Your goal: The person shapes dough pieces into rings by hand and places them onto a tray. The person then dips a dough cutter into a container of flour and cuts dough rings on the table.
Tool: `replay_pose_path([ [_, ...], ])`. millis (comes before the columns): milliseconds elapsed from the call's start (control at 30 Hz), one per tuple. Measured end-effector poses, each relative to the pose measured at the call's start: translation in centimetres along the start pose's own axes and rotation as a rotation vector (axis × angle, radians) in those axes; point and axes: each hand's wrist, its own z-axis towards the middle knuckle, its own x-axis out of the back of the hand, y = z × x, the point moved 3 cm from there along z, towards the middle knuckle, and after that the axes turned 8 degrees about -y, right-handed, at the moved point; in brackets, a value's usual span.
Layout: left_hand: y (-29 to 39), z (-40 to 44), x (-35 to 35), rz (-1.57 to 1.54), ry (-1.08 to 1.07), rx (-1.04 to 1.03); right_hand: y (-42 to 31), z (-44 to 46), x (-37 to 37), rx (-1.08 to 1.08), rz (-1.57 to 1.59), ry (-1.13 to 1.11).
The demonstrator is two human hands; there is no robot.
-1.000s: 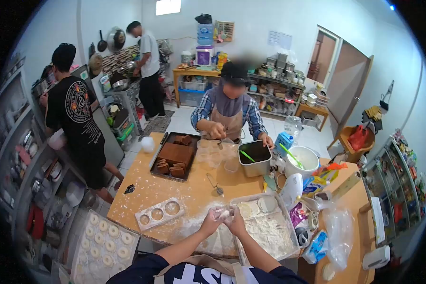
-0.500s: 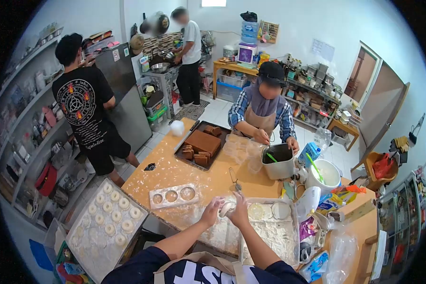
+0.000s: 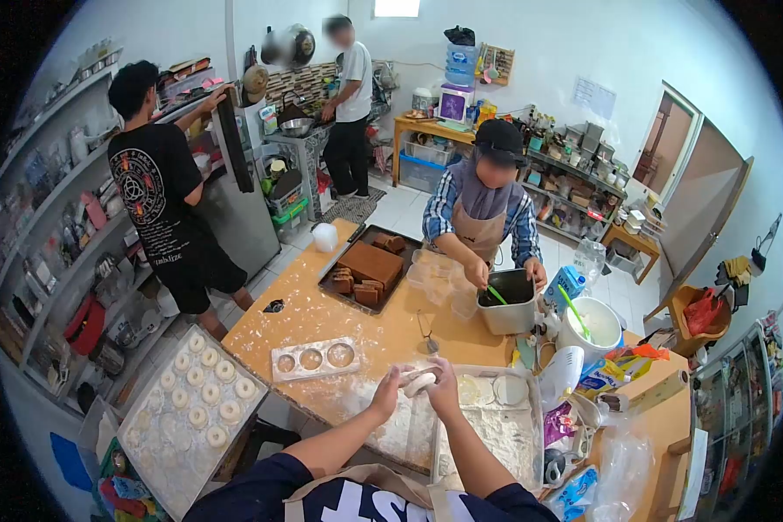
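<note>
As the left hand [image 3: 388, 391] and right hand [image 3: 445, 389] meet, a soft white piece of dough [image 3: 420, 382] sits between them

Raised above a flour-dusted wooden worktop [image 3: 257, 335], the dough is pinched in the curled fingers of both hands, which partly hide its shape. Beside the right hand, a shallow white rectangular tray [image 3: 540, 413] holds loose flour, with flat pale rounds [image 3: 511, 390] at its far end. Left of the hands lies a white rectangular slab with three round openings [image 3: 324, 370]; beyond them rests a small metal strainer [image 3: 431, 344]. Ring-shaped dough pieces [image 3: 210, 384] fill a floury pale tray [image 3: 191, 465] further left.
</note>
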Motion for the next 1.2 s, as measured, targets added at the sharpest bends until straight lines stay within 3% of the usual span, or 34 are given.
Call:
replay_pose_path([
  [67,-1.3,0.2,-0.1,-0.198,0.126,0.105,-0.5,-0.2,-0.4,-0.111,-0.034,-0.059],
  [167,-2.2,0.0,-0.3,-0.505,0.184,0.257,2.3,0.3,-0.2,-0.151,0.286,-0.169],
  [300,-2.3,0.2,-0.7,-0.63,0.237,0.283,1.3,0.3,-1.4,-0.201,0.375,-0.097],
  [400,-1.5,0.4,1.0,-0.363,0.336,0.304,0.5,1.1,-3.3,-0.257,0.066,-0.128],
  [500,2.1,-1.9,4.0,0.068,0.296,0.237,-1.4,2.1,-7.0,-0.324,-0.163,-0.243],
  [600,4.0,-4.4,7.7,-0.258,0.429,0.02,-3.7,2.9,-13.1,-0.247,-0.086,-0.094],
  [700,5.7,-7.1,12.9,-0.576,0.555,-0.102,-0.9,4.6,-19.7,-0.068,0.044,-0.022],
  [733,6.5,-8.2,14.9,-0.42,0.547,-0.045,4.1,7.2,-21.0,0.183,-0.332,-0.042],
  [833,8.8,-11.8,21.2,0.034,0.517,0.148,-1.2,4.8,-28.2,-0.223,-0.272,-0.561],
  [867,10.3,-13.5,22.2,0.069,0.572,0.102,-2.3,4.7,-30.3,-0.13,-0.32,-0.606],
  [967,10.0,-16.7,27.0,-0.292,0.586,-0.141,0.9,5.8,-36.1,-0.174,0.014,-0.323],
  [1000,10.4,-17.9,28.0,-0.407,0.65,-0.157,-1.6,4.1,-38.6,-0.061,0.076,-0.226],
  [1100,11.2,-21.1,31.9,-0.474,0.702,-0.148,-1.8,3.4,-44.2,-0.143,0.064,-0.413],
  [1133,10.8,-22.0,34.1,-0.332,0.695,-0.042,-0.5,3.8,-45.5,-0.26,0.043,-0.644],
  [1200,11.2,-23.9,35.9,-0.247,0.68,-0.035,-0.4,3.5,-47.6,-0.256,0.061,-0.626],
])
